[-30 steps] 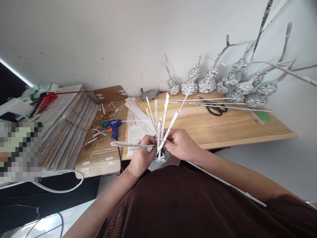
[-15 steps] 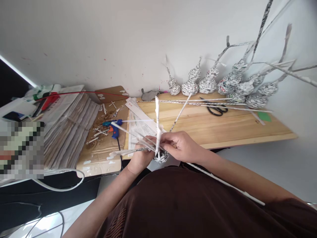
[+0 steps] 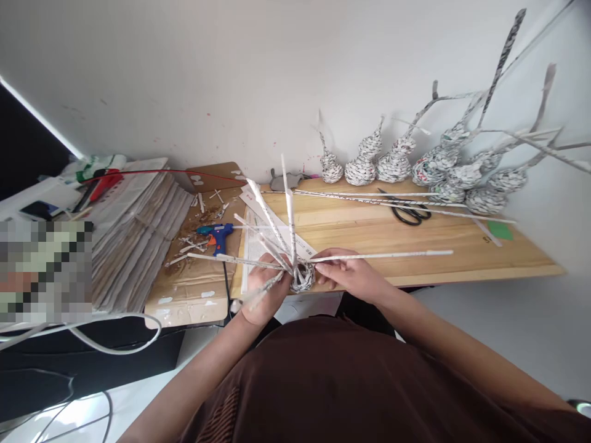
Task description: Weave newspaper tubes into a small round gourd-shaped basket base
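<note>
A small round piece woven from rolled newspaper (image 3: 303, 280) is held over the table's front edge. My left hand (image 3: 268, 292) grips its left side, with several paper tubes fanning up and leftward past the fingers. Two more tubes rise above the weave, one of them a white paper tube (image 3: 291, 227). On the right, my right hand (image 3: 348, 274) is closed, thumb and fingers pinching a long paper tube (image 3: 392, 255) that stretches rightward from the weave's rim. Parts of the woven piece are hidden behind my left fingers.
Woven paper gourds (image 3: 360, 169) line the wall at the back right. Black scissors (image 3: 406, 212) and long paper tubes lie on the wooden table (image 3: 462, 246). At left are a blue glue gun (image 3: 220, 237), cardboard (image 3: 184, 295) with scraps, and a newspaper stack (image 3: 133, 246).
My right hand has moved slightly right, away from the weave's top. The tube it pinches now points rightward over the table. The upright tubes have spread apart, and the view has shifted slightly.
</note>
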Tool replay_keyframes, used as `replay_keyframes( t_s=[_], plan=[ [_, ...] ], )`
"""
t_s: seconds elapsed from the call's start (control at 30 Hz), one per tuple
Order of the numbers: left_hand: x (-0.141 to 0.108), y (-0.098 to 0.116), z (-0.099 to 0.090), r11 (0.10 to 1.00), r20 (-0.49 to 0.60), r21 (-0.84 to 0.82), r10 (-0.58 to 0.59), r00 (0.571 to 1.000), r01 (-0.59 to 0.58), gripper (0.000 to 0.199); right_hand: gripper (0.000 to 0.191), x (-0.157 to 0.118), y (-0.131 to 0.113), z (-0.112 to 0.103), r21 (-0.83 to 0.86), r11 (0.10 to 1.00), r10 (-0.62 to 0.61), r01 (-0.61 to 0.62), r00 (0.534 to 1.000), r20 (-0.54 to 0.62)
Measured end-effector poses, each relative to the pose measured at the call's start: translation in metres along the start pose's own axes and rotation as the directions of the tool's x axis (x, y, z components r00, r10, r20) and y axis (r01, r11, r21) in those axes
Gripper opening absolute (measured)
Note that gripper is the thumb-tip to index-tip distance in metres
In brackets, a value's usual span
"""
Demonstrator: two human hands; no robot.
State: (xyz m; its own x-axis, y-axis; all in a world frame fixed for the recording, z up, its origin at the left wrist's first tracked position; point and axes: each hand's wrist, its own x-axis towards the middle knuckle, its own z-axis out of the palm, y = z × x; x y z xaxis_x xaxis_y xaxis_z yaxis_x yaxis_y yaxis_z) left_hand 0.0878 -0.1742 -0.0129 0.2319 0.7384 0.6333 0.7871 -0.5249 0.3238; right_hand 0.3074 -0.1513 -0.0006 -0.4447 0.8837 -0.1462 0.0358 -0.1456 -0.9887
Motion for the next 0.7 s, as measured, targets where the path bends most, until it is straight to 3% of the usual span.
replay_keyframes(
  t_s=[0.17,0.33,0.53,0.7],
  plan=[
    [-0.007,-0.001,0.001,0.999,0.021,0.038,0.023,1.000,-0.024,0.010,0.039,0.006,0.007,0.023,0.033,0.999,0.039,-0.034,0.987,-0.157],
    [-0.008,-0.003,0.002,0.997,0.062,0.010,0.079,0.995,-0.080,0.008,0.039,0.017,0.008,0.033,0.062,0.995,-0.060,0.072,0.984,-0.169],
    [-0.006,-0.002,0.002,0.992,0.056,-0.027,0.125,0.991,-0.123,0.009,0.028,0.025,0.003,0.041,0.216,0.976,-0.004,0.035,0.990,-0.140],
    [-0.008,-0.005,0.003,0.996,0.019,0.024,0.083,0.996,-0.083,0.011,0.019,0.024,0.007,0.040,0.163,0.982,-0.066,0.096,0.981,-0.181]
  ],
)
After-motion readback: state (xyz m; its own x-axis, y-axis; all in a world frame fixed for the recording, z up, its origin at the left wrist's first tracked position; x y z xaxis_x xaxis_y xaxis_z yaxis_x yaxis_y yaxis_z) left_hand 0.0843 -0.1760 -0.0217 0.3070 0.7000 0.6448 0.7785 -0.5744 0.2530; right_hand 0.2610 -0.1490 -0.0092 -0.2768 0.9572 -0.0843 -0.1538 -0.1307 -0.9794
